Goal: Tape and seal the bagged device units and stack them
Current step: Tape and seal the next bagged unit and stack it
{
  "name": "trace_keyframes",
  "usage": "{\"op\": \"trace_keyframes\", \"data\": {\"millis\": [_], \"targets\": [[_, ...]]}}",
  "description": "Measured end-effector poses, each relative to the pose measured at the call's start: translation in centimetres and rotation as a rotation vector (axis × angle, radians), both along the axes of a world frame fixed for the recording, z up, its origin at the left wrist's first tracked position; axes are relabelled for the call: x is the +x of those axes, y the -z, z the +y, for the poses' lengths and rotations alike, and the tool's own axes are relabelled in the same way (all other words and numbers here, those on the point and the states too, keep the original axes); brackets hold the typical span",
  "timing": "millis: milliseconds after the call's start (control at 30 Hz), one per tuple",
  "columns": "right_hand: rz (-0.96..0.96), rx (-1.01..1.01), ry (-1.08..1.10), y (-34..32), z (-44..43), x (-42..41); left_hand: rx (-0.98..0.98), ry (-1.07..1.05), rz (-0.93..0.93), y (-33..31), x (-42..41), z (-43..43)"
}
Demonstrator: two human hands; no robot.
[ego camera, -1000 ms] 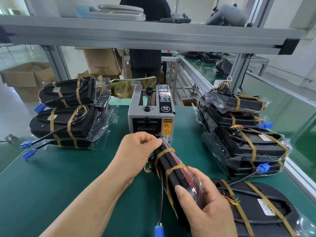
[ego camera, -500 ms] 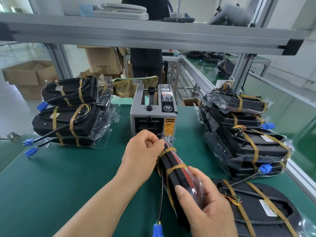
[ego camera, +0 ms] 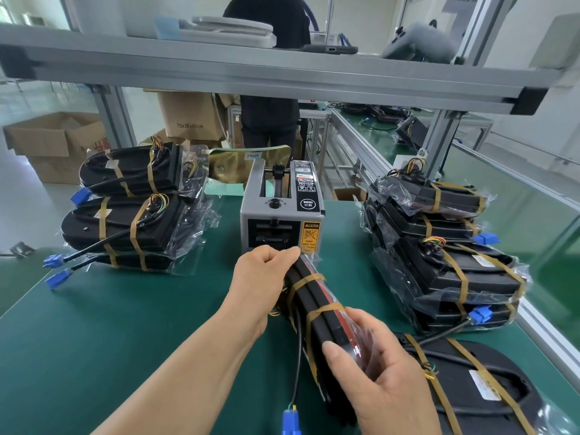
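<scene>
head view, left hand (ego camera: pixel 263 279) pinching far end of bagged unit (ego camera: pixel 315 304), right hand (ego camera: pixel 387 383) gripping near end

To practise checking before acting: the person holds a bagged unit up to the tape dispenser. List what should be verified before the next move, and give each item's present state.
1. Right hand grips the held unit at its near end: ok.
2. Left hand pinches the bag's far end at the tape dispenser: ok.
3. Tape strip waiting at the dispenser's slot: cannot tell, the left hand covers it.
4. Bag's far end taped shut: cannot tell, fingers hide it.
5. Blue connector on the unit's cable lies clear of both hands: ok.
6. Left stack has its top free for another unit: ok.
</scene>
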State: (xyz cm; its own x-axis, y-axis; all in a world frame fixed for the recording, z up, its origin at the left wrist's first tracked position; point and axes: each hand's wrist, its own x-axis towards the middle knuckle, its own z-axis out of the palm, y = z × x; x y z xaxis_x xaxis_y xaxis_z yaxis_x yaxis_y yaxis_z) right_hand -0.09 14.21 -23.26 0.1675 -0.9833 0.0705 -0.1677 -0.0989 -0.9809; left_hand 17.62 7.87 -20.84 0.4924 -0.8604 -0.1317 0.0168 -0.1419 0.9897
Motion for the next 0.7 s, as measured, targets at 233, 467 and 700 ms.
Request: {"op": "trace_keyframes", "data": {"millis": [233,467,700], "targets": [[0.296,-0.194,0.041,-1.1,0.6,-0.5,-0.015,0.099,-0.056,-0.1,-0.1,0.9],[0.76,-0.539,-0.156,-3.5,2.5,1.4,0.036,0.086,-0.092,-0.5,-0.5,1.1],[0.815,-0.173,-0.154,-6.6,-3.2,2.1,0.041,0.119,-0.09,-0.8,-0.3,0.2]]}}
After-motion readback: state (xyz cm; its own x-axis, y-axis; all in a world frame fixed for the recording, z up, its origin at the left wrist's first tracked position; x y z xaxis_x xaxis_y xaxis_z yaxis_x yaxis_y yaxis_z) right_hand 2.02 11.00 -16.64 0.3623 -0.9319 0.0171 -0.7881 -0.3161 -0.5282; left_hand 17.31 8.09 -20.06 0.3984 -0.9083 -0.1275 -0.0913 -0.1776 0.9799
